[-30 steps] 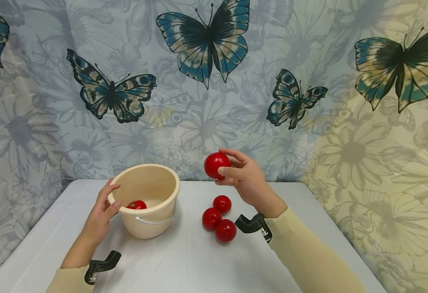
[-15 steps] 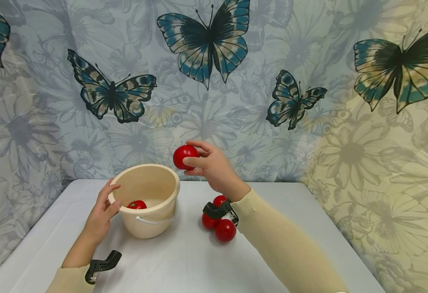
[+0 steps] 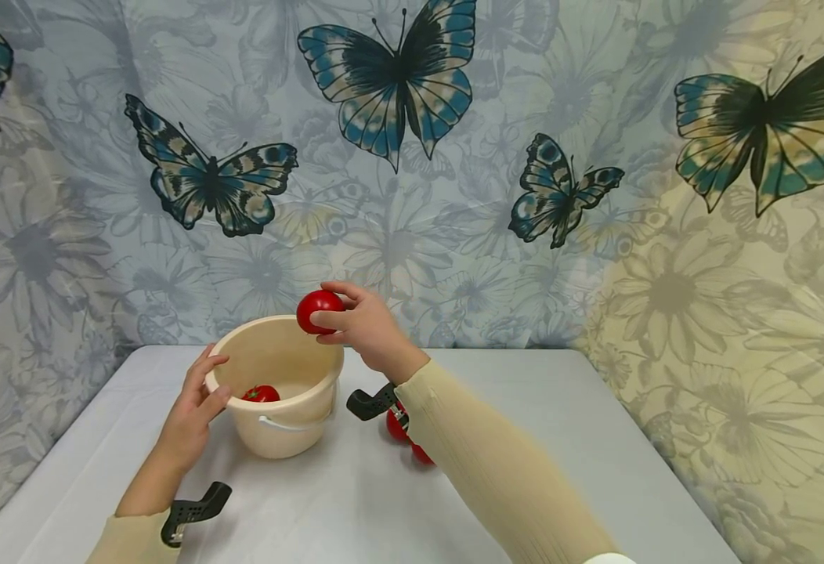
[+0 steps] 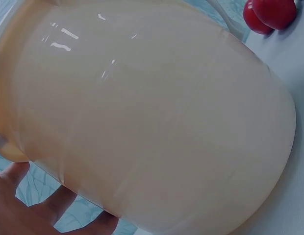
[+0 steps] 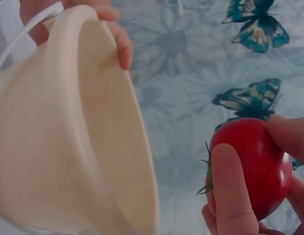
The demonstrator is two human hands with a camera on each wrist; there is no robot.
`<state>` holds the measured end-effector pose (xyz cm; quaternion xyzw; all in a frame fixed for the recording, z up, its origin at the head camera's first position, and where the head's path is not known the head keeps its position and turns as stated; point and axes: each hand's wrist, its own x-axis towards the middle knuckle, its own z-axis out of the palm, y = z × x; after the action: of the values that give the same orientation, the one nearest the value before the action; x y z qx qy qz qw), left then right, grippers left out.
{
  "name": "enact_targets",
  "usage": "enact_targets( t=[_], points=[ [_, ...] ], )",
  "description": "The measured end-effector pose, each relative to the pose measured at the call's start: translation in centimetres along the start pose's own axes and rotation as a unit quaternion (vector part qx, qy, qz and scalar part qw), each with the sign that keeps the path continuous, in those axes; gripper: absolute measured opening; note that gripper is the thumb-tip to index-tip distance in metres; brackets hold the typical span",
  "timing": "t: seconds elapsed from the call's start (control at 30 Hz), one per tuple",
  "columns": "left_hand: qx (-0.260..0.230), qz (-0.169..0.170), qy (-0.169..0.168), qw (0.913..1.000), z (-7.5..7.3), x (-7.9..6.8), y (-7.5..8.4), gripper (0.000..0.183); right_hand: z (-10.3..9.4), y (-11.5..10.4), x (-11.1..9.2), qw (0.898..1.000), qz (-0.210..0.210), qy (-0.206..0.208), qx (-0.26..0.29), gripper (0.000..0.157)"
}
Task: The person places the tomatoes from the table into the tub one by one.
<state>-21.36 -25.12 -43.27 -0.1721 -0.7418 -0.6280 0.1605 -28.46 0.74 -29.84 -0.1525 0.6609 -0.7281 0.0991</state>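
A cream bucket [image 3: 278,431] with a white handle stands on the table, tilted slightly in the head view. My left hand [image 3: 188,415] grips its left rim, thumb outside and fingertips over the edge. Inside lies a red tomato [image 3: 262,393] with a green stem. Above the bucket's right rim, my right hand [image 3: 373,329] holds another tomato [image 5: 250,166] between thumb and fingers; its green calyx shows in the right wrist view. More tomatoes [image 3: 396,424] rest on the table, partly hidden behind my right forearm.
The table [image 3: 511,415] has a white cloth. Behind it hangs a flowered backdrop [image 3: 398,235] with butterflies. Each wrist wears a black camera mount [image 3: 196,505].
My right hand has carried its tomato leftward from above the loose tomatoes to the bucket's right rim. The left hand and bucket have stayed in place.
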Motion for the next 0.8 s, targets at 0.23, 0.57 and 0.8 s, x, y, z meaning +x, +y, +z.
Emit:
enact_targets(
  t=[0.23, 0.57, 0.8],
  points=[
    [-0.002, -0.004, 0.000, 1.0000, -0.1, 0.0, 0.0, 0.046, 1.1, 1.2, 0.3, 1.000, 0.009, 0.001, -0.020, 0.052],
    [-0.006, -0.006, -0.001, 1.0000, 0.0, 0.1, 0.0, 0.046, 0.8, 1.7, 0.3, 1.000, 0.004, 0.006, -0.012, 0.048],
    [-0.004, -0.009, 0.000, 0.9999, 0.0, -0.1, 0.1, 0.046, 0.8, 1.5, 0.1, 1.000, -0.001, 0.007, -0.021, 0.046]
  ],
)
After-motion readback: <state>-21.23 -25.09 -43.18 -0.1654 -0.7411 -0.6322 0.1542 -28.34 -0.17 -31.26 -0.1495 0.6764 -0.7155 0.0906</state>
